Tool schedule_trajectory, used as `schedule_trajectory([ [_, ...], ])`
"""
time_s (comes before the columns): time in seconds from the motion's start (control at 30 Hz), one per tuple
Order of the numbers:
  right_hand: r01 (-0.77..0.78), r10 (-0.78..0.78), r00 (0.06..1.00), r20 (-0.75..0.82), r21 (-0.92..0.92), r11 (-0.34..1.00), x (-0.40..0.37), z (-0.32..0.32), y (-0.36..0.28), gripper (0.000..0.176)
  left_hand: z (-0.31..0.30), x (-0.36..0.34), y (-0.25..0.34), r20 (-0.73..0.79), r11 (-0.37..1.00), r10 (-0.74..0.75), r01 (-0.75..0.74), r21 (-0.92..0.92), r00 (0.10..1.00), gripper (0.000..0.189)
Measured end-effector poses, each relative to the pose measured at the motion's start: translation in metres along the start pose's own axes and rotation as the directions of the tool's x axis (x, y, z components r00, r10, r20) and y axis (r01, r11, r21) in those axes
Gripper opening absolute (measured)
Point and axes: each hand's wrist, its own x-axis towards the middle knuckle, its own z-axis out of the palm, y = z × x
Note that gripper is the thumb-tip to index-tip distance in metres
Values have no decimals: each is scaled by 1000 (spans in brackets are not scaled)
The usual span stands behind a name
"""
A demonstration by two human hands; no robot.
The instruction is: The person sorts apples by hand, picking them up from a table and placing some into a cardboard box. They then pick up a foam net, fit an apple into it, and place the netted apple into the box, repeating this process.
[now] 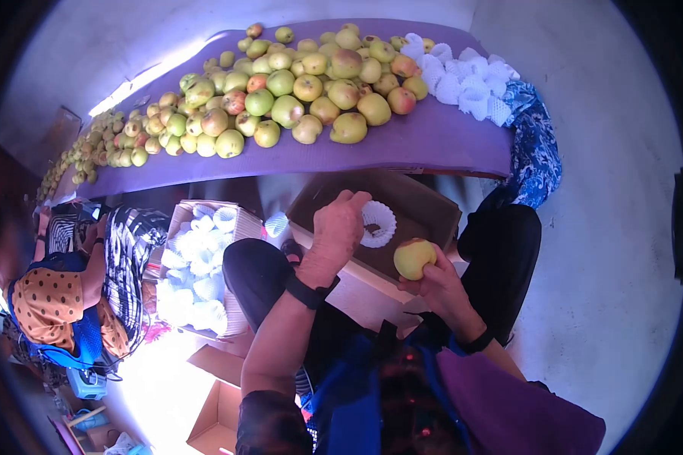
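Note:
My left hand [340, 227] is raised over the left side of an open cardboard box [440, 208], its fingers closed on the edge of a white foam net [378, 224]. The net hangs open like a ring. To the right, my right hand [442, 284] holds a yellow-green apple [414, 259] with a brownish patch on top. The apple is near the box's front edge, apart from the net.
Many apples [287, 111] lie on a purple-covered table [281, 163], with white foam nets [474, 83] at its right end. A box of foam nets [239, 227] stands left of my knee. Another person [53, 299] sits at the far left. An empty cardboard box [216, 417] is below.

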Motion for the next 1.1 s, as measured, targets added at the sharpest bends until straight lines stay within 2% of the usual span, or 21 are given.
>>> schedule_trajectory([
  [0.07,-4,4,1000,-22,8,1000,-5,5,-3,51,3,-1,-2,61,1000,19,-19,-11,998,19],
  [0.1,10,-12,1000,-24,-68,998,-6,6,-4,54,5,-3,-2,97,1000,14,-15,3,995,16],
  [0.23,21,-23,1000,-21,-75,997,-4,3,-2,53,9,0,-7,144,999,38,-34,-26,989,12],
  [0.37,6,-8,998,-54,-41,999,-3,1,1,48,9,1,-6,160,996,62,-51,-72,985,13],
  [0.43,4,-6,997,-83,-23,1000,-3,0,2,46,7,1,-4,166,996,25,-10,-87,986,16],
  [0.6,15,-16,999,-30,-38,999,-10,0,-6,44,7,3,-6,191,1000,10,-4,-31,981,20],
  [0.63,31,-33,998,-55,-36,999,-13,1,-14,44,7,3,-8,158,1000,12,-12,-5,987,20],
  [0.73,279,-299,951,-83,-194,941,-28,10,-50,63,6,5,-7,143,999,-27,23,35,989,20],
  [0.8,368,-372,928,-4,-131,920,-40,-6,-69,50,6,5,-6,147,999,-29,26,26,989,18],
  [0.83,410,-417,908,-28,-133,902,-48,-4,-77,52,5,4,-6,114,1000,5,-5,5,993,17],
  [1.0,463,-479,875,-68,-166,871,-63,-15,-83,52,8,5,-6,76,997,80,-79,-18,994,17],
  [1.1,461,-476,877,-71,-162,873,-59,-10,-76,52,12,8,-3,92,999,43,-42,-7,995,18],
])
